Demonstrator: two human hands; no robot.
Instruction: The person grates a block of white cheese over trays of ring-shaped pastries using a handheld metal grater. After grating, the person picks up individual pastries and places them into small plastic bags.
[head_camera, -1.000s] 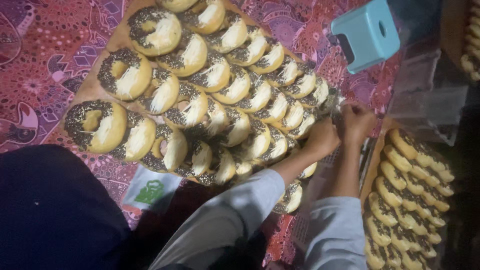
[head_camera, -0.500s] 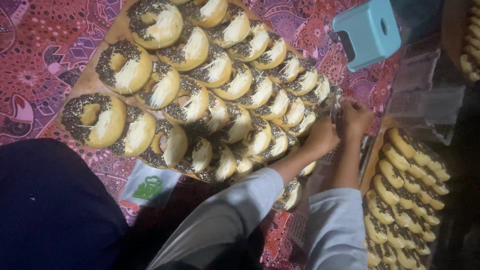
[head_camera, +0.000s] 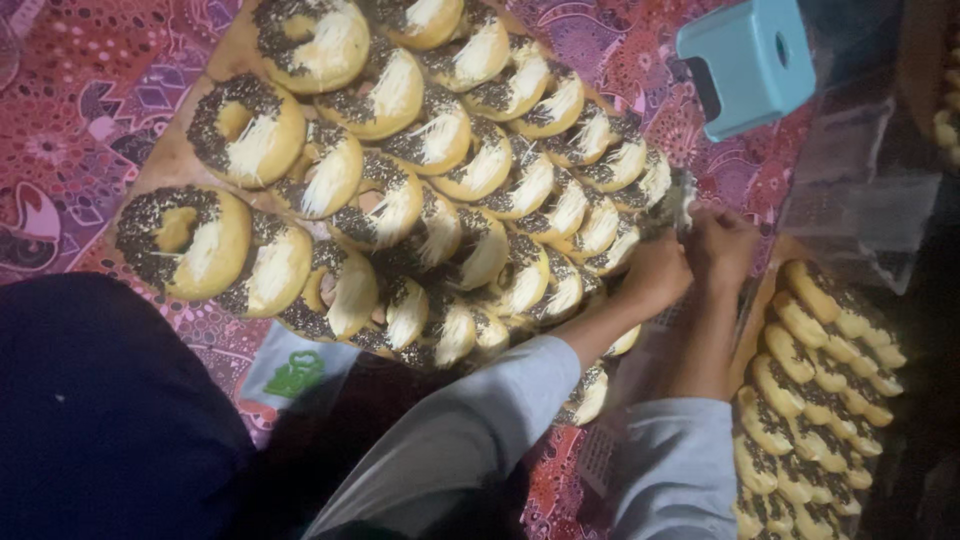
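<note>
Several rows of ring doughnuts (head_camera: 440, 190), each half chocolate sprinkles and half white shreds, lean on one another on a brown board (head_camera: 175, 160). My left hand (head_camera: 655, 275) reaches across from the lower left in a grey sleeve. It rests with curled fingers against the right end of the rows. My right hand (head_camera: 722, 245) is just beside it, with its fingertips pinched on the end doughnut (head_camera: 678, 195) of a row. What lies under my left hand's fingers is hidden.
A second tray of similar doughnuts (head_camera: 815, 380) lies at the lower right. A light blue plastic stool (head_camera: 745, 60) stands at the top right, with clear plastic packs (head_camera: 860, 190) below it. A patterned purple-red cloth (head_camera: 70, 150) covers the floor. My dark-clothed leg (head_camera: 110, 420) fills the lower left.
Both hands stay at the right end of the rows with only small finger movement. The view has drifted slightly.
</note>
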